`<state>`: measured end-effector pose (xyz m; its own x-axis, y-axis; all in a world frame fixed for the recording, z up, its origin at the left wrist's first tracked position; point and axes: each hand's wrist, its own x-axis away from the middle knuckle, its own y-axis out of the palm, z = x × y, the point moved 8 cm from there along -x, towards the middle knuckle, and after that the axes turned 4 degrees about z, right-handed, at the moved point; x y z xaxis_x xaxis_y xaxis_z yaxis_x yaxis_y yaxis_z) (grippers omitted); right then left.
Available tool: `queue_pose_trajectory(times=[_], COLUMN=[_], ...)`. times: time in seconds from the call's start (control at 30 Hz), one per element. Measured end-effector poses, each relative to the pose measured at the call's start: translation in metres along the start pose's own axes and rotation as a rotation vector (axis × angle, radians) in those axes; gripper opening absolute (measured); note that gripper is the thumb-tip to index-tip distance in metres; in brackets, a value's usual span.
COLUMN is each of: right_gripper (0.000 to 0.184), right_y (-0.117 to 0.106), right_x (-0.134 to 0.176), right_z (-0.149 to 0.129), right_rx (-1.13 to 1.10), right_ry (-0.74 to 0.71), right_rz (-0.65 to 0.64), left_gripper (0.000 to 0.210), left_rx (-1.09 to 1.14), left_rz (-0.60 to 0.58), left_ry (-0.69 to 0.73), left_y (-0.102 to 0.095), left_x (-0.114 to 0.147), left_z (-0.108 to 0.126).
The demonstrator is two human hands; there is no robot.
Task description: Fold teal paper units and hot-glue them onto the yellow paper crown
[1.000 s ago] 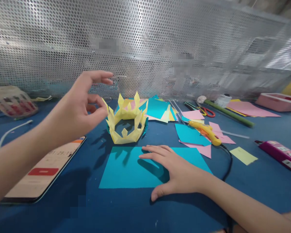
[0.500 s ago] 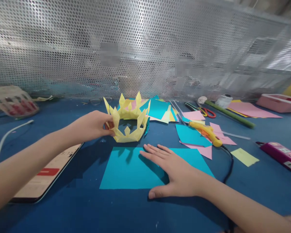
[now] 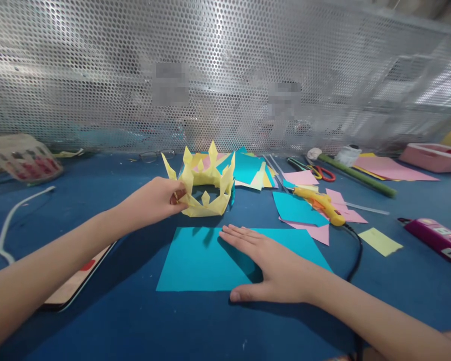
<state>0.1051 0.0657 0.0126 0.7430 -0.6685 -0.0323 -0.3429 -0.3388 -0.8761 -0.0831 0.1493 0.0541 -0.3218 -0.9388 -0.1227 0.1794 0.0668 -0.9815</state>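
At centre frame the left hand (image 3: 154, 200) pinches the rim of the yellow paper crown (image 3: 206, 188) in a narrow grip. Below it, the right hand (image 3: 274, 265) lies flat, fingers spread wide, on the teal paper sheet (image 3: 195, 260) on the blue table (image 3: 135, 321).

the left hand (image 3: 156, 200) pinches the left rim of a yellow paper crown (image 3: 205, 183) standing on the blue desk (image 3: 135, 326). the right hand (image 3: 274, 268) lies flat, palm down, on a teal paper sheet (image 3: 195, 260) just in front of the crown. a yellow glue gun (image 3: 319, 203) lies to the right among pink and teal paper scraps.
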Motion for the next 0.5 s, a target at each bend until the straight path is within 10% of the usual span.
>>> queue_pose_trajectory(times=[0.5], right_gripper=[0.089], right_y=[-0.003], right_x=[0.002], right_z=[0.006], right_rx=[-0.114], right_ry=[0.076], right_rz=[0.027], left_gripper=[0.049], left_rx=[0.052], left_rz=[0.175], left_ry=[-0.254], left_y=[-0.066], left_x=[0.057], left_z=[-0.026])
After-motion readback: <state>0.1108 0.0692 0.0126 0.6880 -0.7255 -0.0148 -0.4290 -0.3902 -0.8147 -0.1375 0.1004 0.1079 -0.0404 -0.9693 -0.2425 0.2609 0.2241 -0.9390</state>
